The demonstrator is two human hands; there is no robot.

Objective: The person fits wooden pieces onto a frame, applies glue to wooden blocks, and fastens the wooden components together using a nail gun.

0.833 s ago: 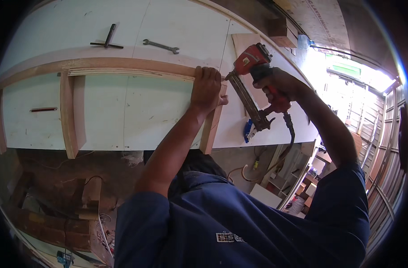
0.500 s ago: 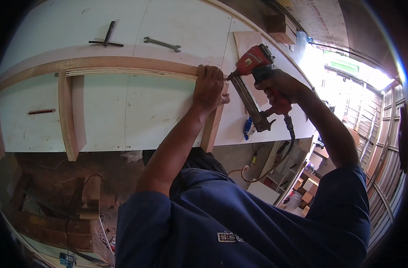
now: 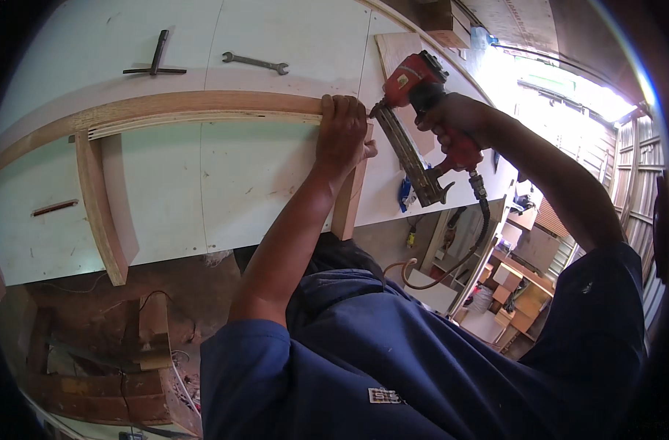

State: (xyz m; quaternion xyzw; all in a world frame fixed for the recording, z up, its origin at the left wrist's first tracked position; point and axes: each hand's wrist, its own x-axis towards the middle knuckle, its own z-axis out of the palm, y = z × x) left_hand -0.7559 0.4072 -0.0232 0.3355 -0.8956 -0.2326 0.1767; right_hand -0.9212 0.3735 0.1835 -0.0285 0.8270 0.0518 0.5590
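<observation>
Before us spreads a large white-topped work surface (image 3: pixel 283 29), its near edge running beside our body. On it lies a long pale-brown wooden frame (image 3: pixel 210 103): its rail runs lengthwise across the middle, and its crosspieces come toward the near edge, one poking a little past it. Toward the right end, by the far edge, we see a thin, flat, pale wooden board (image 3: pixel 394 51), partly hidden. In front of it is a red-and-black nail gun (image 3: pixel 410 79) with a long metal magazine, raised at the frame's right corner; we cannot tell whether its nose touches the wood. A dark flexible hose (image 3: pixel 486 220) hangs from its handle, beyond the near edge.

Our right hand (image 3: pixel 455 121) is closed around that handle. Our left hand (image 3: pixel 342 132) is clamped over the rail where the right crosspiece meets it. Nearer the far edge lie a dark metal T-shaped wrench (image 3: pixel 156 62) and, right of it, a grey double-ended steel spanner (image 3: pixel 254 63). A small blue packet (image 3: pixel 405 193) sits beside the magazine, close to the near edge.
</observation>
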